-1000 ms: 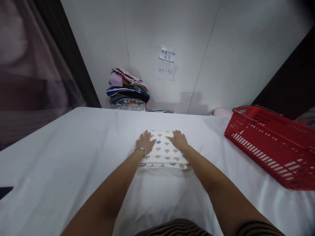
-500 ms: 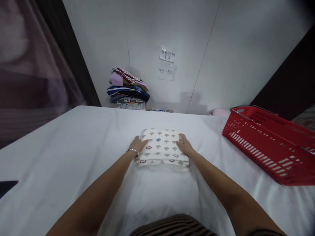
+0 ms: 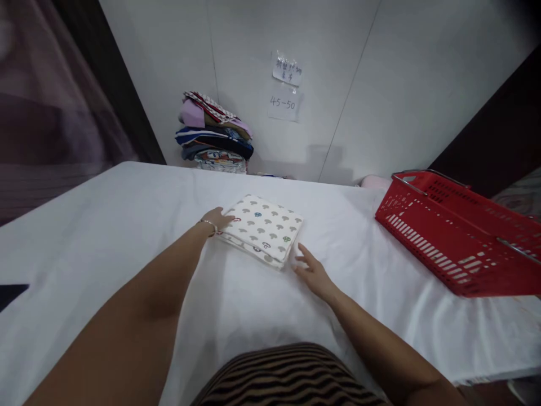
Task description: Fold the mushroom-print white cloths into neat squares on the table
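A white folded cloth point(image 3: 264, 228) with small mushroom prints lies turned at an angle on the white-covered table point(image 3: 169, 203). At its left edge is my left hand point(image 3: 216, 219), thumb over the top and the other fingers partly hidden along the side, gripping the cloth. A bracelet circles that wrist. My right hand point(image 3: 313, 272) is just off the cloth's near right corner, fingers apart and holding nothing.
On the right stands a red plastic basket point(image 3: 456, 237) with metal handles. Behind the table, a pile of folded fabrics point(image 3: 215, 132) rests against the wall, left of handwritten paper signs point(image 3: 284, 102). A dark flat object point(image 3: 12, 294) lies at the left edge.
The folded cloth has turned clockwise from square-on to slanted. My right hand has come off its right edge and moved nearer to me, while my left hand stays at the left edge.
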Demonstrator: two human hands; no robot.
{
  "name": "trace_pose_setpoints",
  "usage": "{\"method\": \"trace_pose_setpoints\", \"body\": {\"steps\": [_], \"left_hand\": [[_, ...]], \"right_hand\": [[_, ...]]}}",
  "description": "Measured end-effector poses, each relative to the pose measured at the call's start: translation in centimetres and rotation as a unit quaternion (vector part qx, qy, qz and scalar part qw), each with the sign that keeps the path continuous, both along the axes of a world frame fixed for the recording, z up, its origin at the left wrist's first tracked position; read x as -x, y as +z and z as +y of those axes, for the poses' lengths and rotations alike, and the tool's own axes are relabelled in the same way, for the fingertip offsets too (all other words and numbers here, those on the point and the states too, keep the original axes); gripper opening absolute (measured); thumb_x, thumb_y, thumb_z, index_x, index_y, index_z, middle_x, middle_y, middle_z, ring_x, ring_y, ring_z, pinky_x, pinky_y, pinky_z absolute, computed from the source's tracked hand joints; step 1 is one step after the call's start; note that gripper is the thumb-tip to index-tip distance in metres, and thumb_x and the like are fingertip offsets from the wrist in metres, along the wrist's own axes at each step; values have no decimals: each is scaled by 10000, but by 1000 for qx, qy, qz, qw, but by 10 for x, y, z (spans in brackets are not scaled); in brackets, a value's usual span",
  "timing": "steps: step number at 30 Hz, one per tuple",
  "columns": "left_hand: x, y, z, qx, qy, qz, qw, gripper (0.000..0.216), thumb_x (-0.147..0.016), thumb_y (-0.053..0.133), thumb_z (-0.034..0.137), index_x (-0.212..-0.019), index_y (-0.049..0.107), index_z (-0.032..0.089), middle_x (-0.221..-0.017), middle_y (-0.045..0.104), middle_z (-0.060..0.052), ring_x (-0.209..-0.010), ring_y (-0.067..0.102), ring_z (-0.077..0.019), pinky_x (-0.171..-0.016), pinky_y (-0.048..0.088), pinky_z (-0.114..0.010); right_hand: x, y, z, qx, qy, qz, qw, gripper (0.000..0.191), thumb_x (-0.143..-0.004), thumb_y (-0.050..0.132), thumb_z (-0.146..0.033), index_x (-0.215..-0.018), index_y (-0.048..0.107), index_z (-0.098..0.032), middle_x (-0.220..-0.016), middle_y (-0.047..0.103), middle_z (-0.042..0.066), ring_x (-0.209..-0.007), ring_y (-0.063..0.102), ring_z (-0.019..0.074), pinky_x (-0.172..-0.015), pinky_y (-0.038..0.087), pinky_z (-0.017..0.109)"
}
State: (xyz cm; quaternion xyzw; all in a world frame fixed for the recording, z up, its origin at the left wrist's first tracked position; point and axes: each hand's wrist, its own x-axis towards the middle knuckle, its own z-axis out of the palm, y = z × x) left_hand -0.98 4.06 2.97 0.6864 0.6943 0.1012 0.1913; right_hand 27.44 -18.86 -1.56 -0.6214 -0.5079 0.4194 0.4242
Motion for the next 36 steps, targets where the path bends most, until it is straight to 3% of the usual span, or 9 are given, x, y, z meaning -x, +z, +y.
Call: {"method": "trace_pose_setpoints", "body": {"steps": [2, 4, 8, 11, 14, 22, 27, 33, 36], "left_hand": [[4, -5, -11, -4, -6, 7, 1000, 633, -777, 538, 473, -1307, 453, 138, -1247, 582, -138, -1109, 561, -272, -892, 446, -343], [1, -8, -29, -77, -27, 15, 997, 571, -809, 490, 485, -1268, 497, 146, -1266, 565, -132, -1137, 537, -270, -926, 429, -350], [-28, -9, -81, -244, -179, 6, 953, 386, -861, 436, 411, -1101, 618, 168, -1204, 604, -103, -1146, 516, -245, -1003, 366, -374], [-61, -9, -124, -282, -300, -26, 911, 346, -875, 442, 422, -1071, 628, 206, -1166, 623, -76, -1107, 534, -218, -971, 380, -375], [-89, -15, -155, -289, -351, -20, 890, 422, -802, 555, 480, -1131, 596, 219, -1244, 575, -92, -1162, 493, -247, -967, 365, -412], [-105, -38, -167, -263, -297, -22, 918, 318, -843, 510, 394, -1097, 615, 235, -1164, 621, -71, -1110, 527, -220, -983, 334, -398], [-115, -30, -175, -210, -246, -4, 946, 301, -832, 487, 306, -1100, 606, 235, -1205, 608, -53, -1156, 502, -209, -1045, 276, -369], [-142, -12, -171, -189, -199, 46, 961, 375, -785, 533, 487, -1009, 617, 199, -1057, 620, -90, -1026, 548, -250, -931, 364, -399], [-156, -9, -159, -179, -178, 79, 964, 374, -762, 546, 486, -977, 618, 189, -1039, 586, -100, -1007, 545, -267, -871, 397, -399]], "right_hand": [[-12, -1, 4, -35, -36, -10, 999, 514, -715, 647, -364, -1207, 575, -230, -1156, 625, 90, -999, 595, 215, -751, 511, 321], [-27, 0, 16, -46, -59, 5, 997, 367, -709, 630, -360, -1036, 651, -194, -1072, 664, 87, -940, 616, 213, -726, 512, 323], [-45, 7, 51, -40, -103, 57, 992, 251, -704, 617, -269, -931, 639, -165, -899, 698, 60, -775, 642, 160, -629, 500, 256], [-43, 14, 75, -2, -131, 106, 986, 173, -730, 579, -182, -899, 605, -156, -832, 686, 43, -660, 636, 121, -551, 491, 216], [-36, 13, 90, 33, -145, 132, 980, 184, -740, 556, -136, -923, 562, -154, -765, 663, 26, -554, 616, 109, -475, 485, 213], [-28, -4, 83, 89, -95, 161, 978, 25, -763, 557, -158, -762, 532, -158, -551, 591, -32, -376, 527, 71, -364, 422, 161], [-26, -5, 83, 111, -34, 169, 979, 56, -765, 551, -138, -712, 540, -154, -545, 615, -19, -353, 524, 73, -339, 409, 158], [-26, -5, 87, 120, -17, 180, 976, 70, -784, 545, -128, -721, 532, -155, -530, 609, -29, -344, 516, 65, -337, 403, 148], [-26, -3, 86, 120, -15, 181, 976, 98, -788, 542, -114, -696, 534, -149, -530, 608, -26, -338, 514, 66, -328, 392, 150]]}}
